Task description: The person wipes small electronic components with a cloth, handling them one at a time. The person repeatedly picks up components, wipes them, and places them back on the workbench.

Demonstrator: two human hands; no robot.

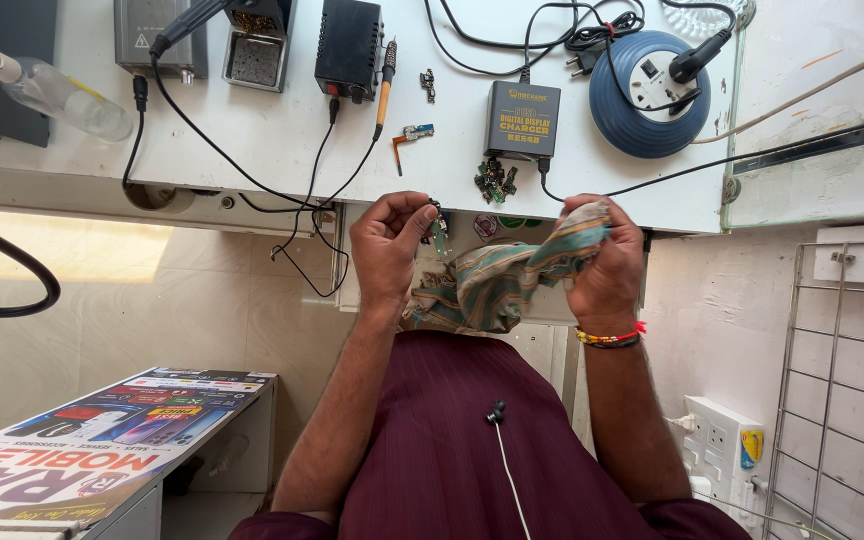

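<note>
A white tabletop [282, 140] lay just beyond both hands. The right hand [607, 265] gripped a striped green cloth [497, 285] bunched between the hands. The left hand [387, 250] pinched a small green circuit board [440, 235] at its fingertips. Rough rubbing might well snap the thin board, or the loose pinch let it drop.

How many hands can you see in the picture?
2. The left hand pinches a small green circuit board below the white workbench's edge. The right hand, beside it, grips a striped green-and-tan cloth. None seem hidden.
</note>
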